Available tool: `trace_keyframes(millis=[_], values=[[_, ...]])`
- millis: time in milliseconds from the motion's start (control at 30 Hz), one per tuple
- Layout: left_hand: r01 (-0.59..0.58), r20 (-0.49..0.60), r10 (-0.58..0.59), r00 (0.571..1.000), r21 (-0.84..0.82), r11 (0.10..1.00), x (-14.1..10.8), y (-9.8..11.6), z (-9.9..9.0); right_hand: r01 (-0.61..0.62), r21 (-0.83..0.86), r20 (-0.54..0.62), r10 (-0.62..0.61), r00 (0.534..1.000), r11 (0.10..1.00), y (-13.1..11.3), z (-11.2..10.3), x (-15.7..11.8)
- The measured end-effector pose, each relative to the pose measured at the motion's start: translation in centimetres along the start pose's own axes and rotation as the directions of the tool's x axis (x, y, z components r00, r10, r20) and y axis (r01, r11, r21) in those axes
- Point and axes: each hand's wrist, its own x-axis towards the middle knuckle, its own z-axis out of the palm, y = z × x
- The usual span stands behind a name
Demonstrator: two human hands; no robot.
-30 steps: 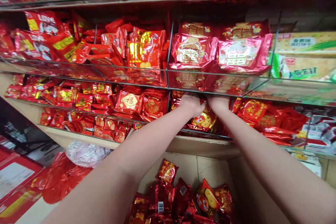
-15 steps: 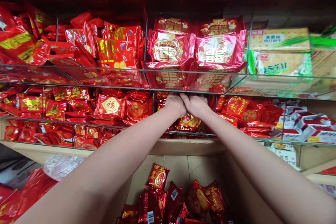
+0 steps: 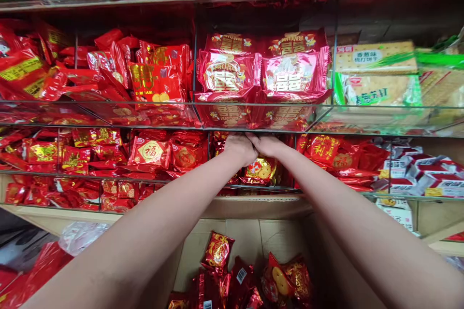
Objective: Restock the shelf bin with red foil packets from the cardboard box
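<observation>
Both arms reach forward into a middle compartment of the lower shelf. My left hand [image 3: 240, 148] and my right hand [image 3: 267, 145] touch each other there, partly under the glass ledge [image 3: 253, 117]. Their fingers point inward and are mostly hidden, so what they hold cannot be made out. Just below them in the compartment lies a shiny red and gold biscuit packet [image 3: 260, 170]. Beneath the arms, an open cardboard box [image 3: 242, 236] contains several red foil packets, one of them [image 3: 218, 250] lying near its far wall.
Pink-red packets [image 3: 229, 73] stand on the shelf above, with green and clear biscuit packs [image 3: 377, 89] to their right. Red packets [image 3: 150, 151] fill compartments at the left. White and red packs [image 3: 435, 176] lie at the lower right. Clear plastic [image 3: 81, 236] sits left of the box.
The camera view has shifted slightly. My right hand has moved a little to the left and lower against the shelf, and more of the red and gold packet below the hands shows.
</observation>
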Motion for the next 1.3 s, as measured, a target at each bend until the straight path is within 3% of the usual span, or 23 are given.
trace_keyframes(millis=[100,167,200,267,333,433,500,667,800,900,1100,1233,1300], values=[[-0.023,-0.051,0.024,0.998,0.027,0.999,-0.3,-0.3,0.1,0.017,0.067,-0.107,-0.010,0.994,0.998,0.4,-0.1,-1.9],[-0.046,-0.081,0.049,0.996,0.042,0.998,-0.5,-0.5,0.1,-0.043,0.145,-0.214,0.074,0.974,0.988,0.5,0.1,-3.9],[-0.056,-0.090,0.060,0.994,0.046,0.997,-0.6,-0.6,0.1,-0.089,0.202,-0.215,0.133,0.968,0.975,0.6,0.4,-4.9],[-0.099,-0.123,0.106,0.987,0.061,0.993,-1.1,-0.8,0.2,-0.191,0.307,-0.095,0.230,0.969,0.932,0.6,1.1,-6.5],[-0.179,-0.197,0.196,0.961,0.101,0.979,-1.8,-1.0,0.3,-0.263,0.310,0.040,0.264,0.964,0.914,0.4,1.6,-7.2],[-0.282,-0.332,0.336,0.881,0.201,0.938,-3.3,-1.4,0.7,-0.260,0.177,0.050,0.255,0.966,0.949,0.3,2.1,-7.1],[-0.291,-0.358,0.361,0.861,0.236,0.927,-4.2,-1.7,1.0,-0.235,0.174,0.035,0.232,0.972,0.956,0.4,2.2,-6.7],[-0.275,-0.298,0.334,0.894,0.223,0.935,-5.4,-2.2,1.6,-0.198,0.508,0.030,0.212,0.977,0.838,0.7,2.9,-6.1],[-0.132,-0.318,0.177,0.932,0.157,0.979,-6.0,-2.5,1.7,-0.152,0.591,0.040,0.160,0.986,0.792,1.0,3.3,-5.8],[-0.112,-0.300,0.137,0.944,0.099,0.989,-6.5,-2.8,2.0,-0.116,0.652,0.034,0.124,0.992,0.749,1.6,3.3,-5.9],[-0.064,-0.304,0.061,0.951,-0.001,0.998,-6.7,-3.2,2.7,-0.138,0.597,0.009,0.165,0.986,0.790,2.0,3.0,-6.3],[-0.056,-0.233,0.043,0.972,-0.050,0.997,-7.1,-3.1,1.9,-0.190,0.508,0.027,0.205,0.978,0.840,1.9,2.7,-6.5],[-0.076,-0.250,0.054,0.967,-0.080,0.994,-8.5,-3.0,1.3,-0.205,0.419,-0.027,0.238,0.971,0.885,1.9,2.4,-6.8]])
